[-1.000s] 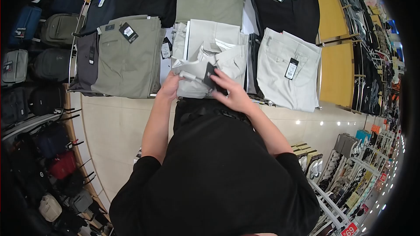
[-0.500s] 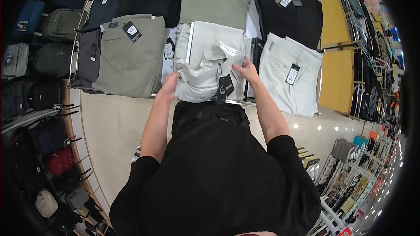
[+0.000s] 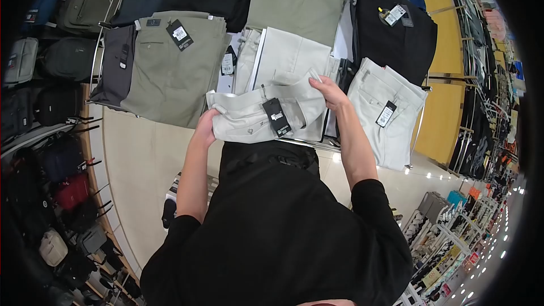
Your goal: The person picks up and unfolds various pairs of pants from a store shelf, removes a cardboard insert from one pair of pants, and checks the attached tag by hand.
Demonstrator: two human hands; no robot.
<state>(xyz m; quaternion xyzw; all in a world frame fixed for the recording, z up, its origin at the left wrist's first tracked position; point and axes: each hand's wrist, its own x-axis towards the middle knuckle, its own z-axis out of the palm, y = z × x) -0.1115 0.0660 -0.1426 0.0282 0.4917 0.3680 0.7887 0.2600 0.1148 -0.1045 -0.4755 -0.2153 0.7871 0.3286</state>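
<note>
A pair of off-white trousers [image 3: 243, 119] is stretched by its waistband between my two hands, in front of my body. My left hand [image 3: 207, 128] grips the left end of the waistband, fingers closed. At the other end, my right hand [image 3: 330, 92] pinches the waistband, which is lifted and slightly folded over there. A black price tag [image 3: 276, 118] hangs on the front of the trousers. Behind and beneath lies more folded off-white cloth [image 3: 289, 51], with a white board edge showing along its left side.
Folded khaki trousers [image 3: 175, 73] lie to the left, pale trousers [image 3: 385, 113] to the right, and black trousers [image 3: 394, 28] behind those. Green trousers [image 3: 297, 3] lie at the back. Backpacks [image 3: 68, 59] fill shelves on the left; the tiled floor [image 3: 141, 158] shows below.
Both hands have drawn apart, and the waistband is now pulled taut and raised off the stack. The tag has turned from its logo side to its label side. The view has shifted slightly.
</note>
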